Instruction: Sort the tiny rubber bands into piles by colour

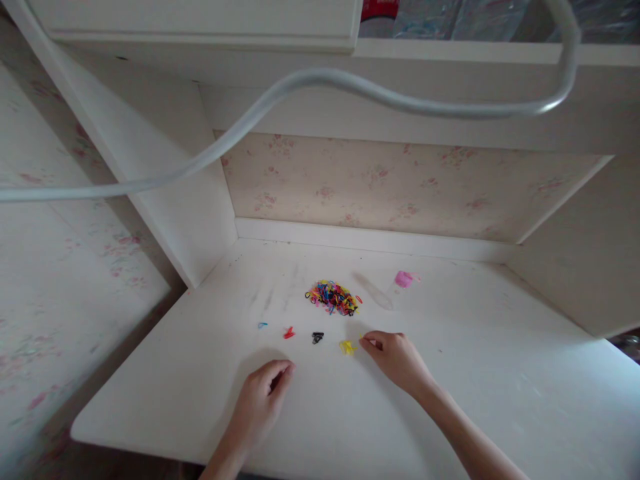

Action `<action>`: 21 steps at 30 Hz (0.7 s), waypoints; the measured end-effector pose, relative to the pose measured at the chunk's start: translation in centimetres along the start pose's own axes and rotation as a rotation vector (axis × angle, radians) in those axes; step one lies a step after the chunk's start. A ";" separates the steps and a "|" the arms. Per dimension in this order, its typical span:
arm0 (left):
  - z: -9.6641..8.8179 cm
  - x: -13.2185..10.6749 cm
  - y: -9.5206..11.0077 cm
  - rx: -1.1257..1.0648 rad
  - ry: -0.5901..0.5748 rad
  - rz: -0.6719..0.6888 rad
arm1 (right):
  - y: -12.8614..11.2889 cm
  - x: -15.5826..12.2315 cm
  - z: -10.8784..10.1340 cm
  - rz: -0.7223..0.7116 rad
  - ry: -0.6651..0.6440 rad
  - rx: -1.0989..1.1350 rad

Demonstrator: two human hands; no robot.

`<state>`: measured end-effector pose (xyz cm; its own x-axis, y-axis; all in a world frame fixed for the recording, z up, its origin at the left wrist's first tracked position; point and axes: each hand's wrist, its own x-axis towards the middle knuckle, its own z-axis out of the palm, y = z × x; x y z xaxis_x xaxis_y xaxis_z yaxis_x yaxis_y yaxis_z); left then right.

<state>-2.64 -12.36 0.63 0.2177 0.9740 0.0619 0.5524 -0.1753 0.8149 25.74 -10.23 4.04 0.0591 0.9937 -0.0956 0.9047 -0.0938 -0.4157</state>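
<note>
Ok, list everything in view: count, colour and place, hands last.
Mixed band pile: too many to count, multicoloured, mid-desk
Blue band piece: seemingly one, blue, leftmost in front row
Red bands: one cluster, red, right of blue
Black bands: one cluster, black, right of red
Yellow bands: one cluster, yellow, right of black
Pink item: one, pink, right of and behind pile
Desk: one, white, under everything
Cable or tube: one, whitish, across top
Wallpaper: floral, pale, behind desk and at left
Red item: one, red, upper shelf
Left hand: one, bare, near red bands
Right hand: one, bare, yellow bit at fingertips
</note>
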 end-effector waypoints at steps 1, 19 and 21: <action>0.0 0.0 0.1 0.002 -0.002 -0.005 | 0.0 0.0 0.1 -0.002 -0.009 0.012; 0.1 0.0 0.5 0.057 0.019 0.010 | 1.0 0.0 0.0 0.025 0.108 0.053; 0.2 0.0 0.4 0.060 0.020 0.025 | 2.5 -0.4 0.0 0.053 0.164 0.139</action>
<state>-2.27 -12.44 0.86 0.2163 0.9718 0.0939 0.5941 -0.2073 0.7772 27.97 -10.84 3.06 0.1831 0.9828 0.0230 0.8324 -0.1426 -0.5355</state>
